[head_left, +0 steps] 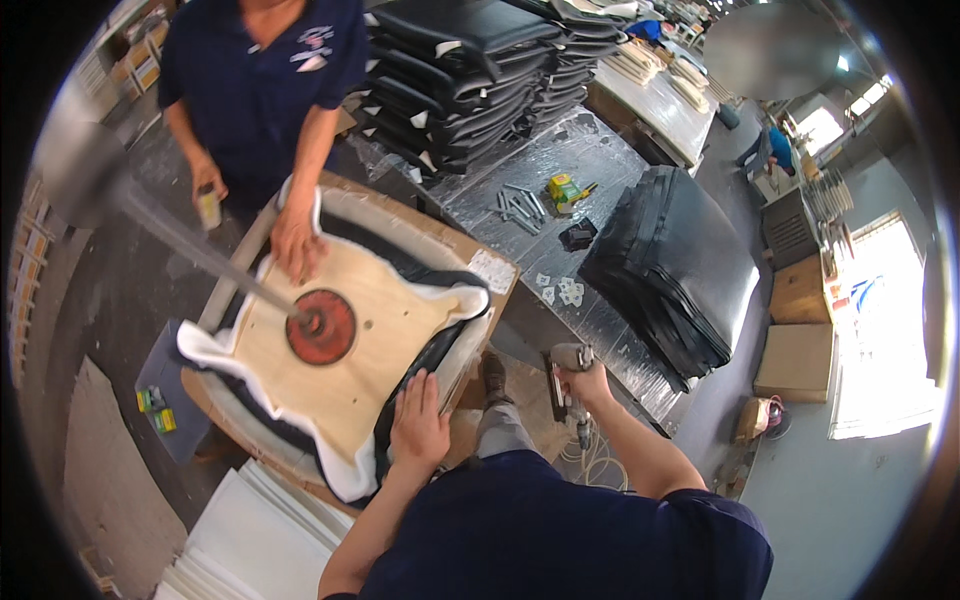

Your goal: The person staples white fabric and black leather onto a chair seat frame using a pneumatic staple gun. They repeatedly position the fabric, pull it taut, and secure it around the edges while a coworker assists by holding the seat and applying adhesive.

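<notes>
A plywood seat panel (385, 290) lies on a padded square frame (345, 202), with white padding (465, 303) and a black cover (432, 352) around its edges. A red round press disc (335, 340) on a metal rod bears on the panel's middle. My left hand (420, 420) rests flat with fingers stretched on the black cover at the near right edge. Off to the right of the frame, my right hand (585, 385) grips a pneumatic staple gun (572, 358), its hose hanging below. Across from me a co-worker's hand (297, 245) lies on the panel's far side.
The co-worker's other hand holds a small yellowish object (209, 208). On the plastic-covered table (480, 190) are metal staple strips (520, 208), a yellow-green box (566, 190) and a stack of black covers (680, 260). Black cushions (460, 80) pile up behind. White sheets (250, 530) stand lower left.
</notes>
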`<state>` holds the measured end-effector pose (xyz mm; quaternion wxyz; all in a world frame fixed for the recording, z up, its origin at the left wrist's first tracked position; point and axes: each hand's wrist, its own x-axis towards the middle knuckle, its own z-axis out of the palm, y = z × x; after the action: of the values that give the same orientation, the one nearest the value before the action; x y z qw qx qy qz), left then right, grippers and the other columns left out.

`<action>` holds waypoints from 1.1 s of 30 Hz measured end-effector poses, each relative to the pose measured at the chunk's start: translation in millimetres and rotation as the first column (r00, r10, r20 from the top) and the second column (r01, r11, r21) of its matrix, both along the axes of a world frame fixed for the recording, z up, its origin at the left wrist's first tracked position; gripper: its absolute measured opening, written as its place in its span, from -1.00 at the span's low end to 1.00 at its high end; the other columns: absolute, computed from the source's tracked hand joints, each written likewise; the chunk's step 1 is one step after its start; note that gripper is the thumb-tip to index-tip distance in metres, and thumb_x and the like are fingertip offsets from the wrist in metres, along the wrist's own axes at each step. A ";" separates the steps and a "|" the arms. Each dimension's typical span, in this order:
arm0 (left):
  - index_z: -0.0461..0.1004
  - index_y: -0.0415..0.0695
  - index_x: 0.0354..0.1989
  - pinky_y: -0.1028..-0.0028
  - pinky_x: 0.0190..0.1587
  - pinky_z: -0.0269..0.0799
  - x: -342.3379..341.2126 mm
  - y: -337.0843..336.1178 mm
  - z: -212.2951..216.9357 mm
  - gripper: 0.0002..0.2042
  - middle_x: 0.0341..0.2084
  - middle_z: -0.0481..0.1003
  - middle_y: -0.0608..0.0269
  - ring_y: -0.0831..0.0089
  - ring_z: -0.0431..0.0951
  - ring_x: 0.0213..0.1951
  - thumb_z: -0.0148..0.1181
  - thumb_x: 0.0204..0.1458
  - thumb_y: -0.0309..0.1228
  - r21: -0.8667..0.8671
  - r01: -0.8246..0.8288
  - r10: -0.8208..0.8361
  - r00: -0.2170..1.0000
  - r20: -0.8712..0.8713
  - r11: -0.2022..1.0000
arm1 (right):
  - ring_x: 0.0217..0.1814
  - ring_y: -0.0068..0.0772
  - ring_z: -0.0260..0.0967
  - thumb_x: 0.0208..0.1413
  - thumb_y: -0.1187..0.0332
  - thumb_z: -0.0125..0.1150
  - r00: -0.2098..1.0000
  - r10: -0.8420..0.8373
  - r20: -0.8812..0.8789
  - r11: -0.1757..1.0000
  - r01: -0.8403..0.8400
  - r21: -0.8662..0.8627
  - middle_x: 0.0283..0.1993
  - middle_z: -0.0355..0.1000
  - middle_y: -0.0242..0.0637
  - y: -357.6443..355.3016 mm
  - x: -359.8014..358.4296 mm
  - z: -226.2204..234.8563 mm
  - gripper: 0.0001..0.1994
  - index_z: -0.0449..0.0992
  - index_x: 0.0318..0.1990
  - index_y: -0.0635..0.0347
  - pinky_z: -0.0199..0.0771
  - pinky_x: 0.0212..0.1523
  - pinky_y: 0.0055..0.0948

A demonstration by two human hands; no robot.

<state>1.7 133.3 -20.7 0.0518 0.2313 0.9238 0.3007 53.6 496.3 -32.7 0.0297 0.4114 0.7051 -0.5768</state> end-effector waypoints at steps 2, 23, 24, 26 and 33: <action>0.18 -0.27 0.60 -0.05 0.59 0.15 -1.7 6.5 7.6 -0.21 0.56 0.25 -0.14 -0.10 0.26 0.56 0.32 0.20 -0.35 -0.086 -0.018 0.021 0.999 0.031 0.996 | -0.46 -0.49 0.51 0.06 0.47 0.67 0.999 -0.025 0.028 0.999 0.026 -0.022 -0.35 0.63 -0.37 46.0 -34.6 -22.3 -0.76 0.73 -0.15 0.28 0.49 -0.43 -0.35; 0.40 -0.26 0.36 -0.09 0.51 0.32 -30.0 37.0 30.0 -0.28 0.43 0.40 -0.14 -0.18 0.41 0.45 0.51 -0.04 -0.39 -0.488 -0.075 0.079 0.997 -0.011 0.869 | -0.24 -0.28 0.62 0.18 0.49 0.59 0.942 0.226 0.249 0.940 -0.144 -0.309 -0.09 0.65 -0.22 266.8 -330.7 -223.8 -0.63 0.62 0.10 0.33 0.70 -0.27 -0.25; 0.41 -0.25 0.36 -0.08 0.50 0.33 -33.6 35.8 24.1 -0.27 0.43 0.40 -0.13 -0.17 0.41 0.45 0.53 -0.05 -0.39 -0.483 -0.065 0.069 0.998 -0.009 0.873 | -0.25 -0.29 0.61 0.19 0.49 0.58 0.943 0.214 0.255 0.951 -0.142 -0.275 -0.12 0.64 -0.21 272.1 -329.2 -227.4 -0.65 0.62 0.09 0.34 0.68 -0.28 -0.24; 0.44 -0.19 0.35 -0.03 0.51 0.31 -2.6 46.8 44.2 -0.32 0.42 0.44 -0.03 -0.07 0.43 0.45 0.49 -0.02 -0.39 -0.515 -0.150 0.171 0.985 -0.006 0.844 | -0.26 -0.29 0.60 0.20 0.47 0.57 0.931 0.249 0.267 0.954 -0.187 -0.236 -0.18 0.64 -0.21 263.4 -335.1 -244.0 -0.67 0.63 0.06 0.34 0.63 -0.28 -0.23; 0.52 -0.11 0.34 0.06 0.62 0.07 3.9 34.4 29.9 -0.41 0.45 0.47 0.15 0.10 0.43 0.48 0.38 0.08 -0.32 -0.445 -0.205 0.172 0.979 -0.114 0.872 | -0.31 -0.37 0.50 0.25 0.40 0.51 0.964 0.221 0.148 0.905 -0.259 0.337 -0.23 0.63 -0.21 248.8 -319.7 -228.2 -0.52 0.57 0.25 0.47 0.53 -0.24 -0.27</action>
<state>5.7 167.7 9.2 0.0423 0.1321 0.9877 0.0716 -266.1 745.0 -260.9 0.0634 0.3500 0.8399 -0.4099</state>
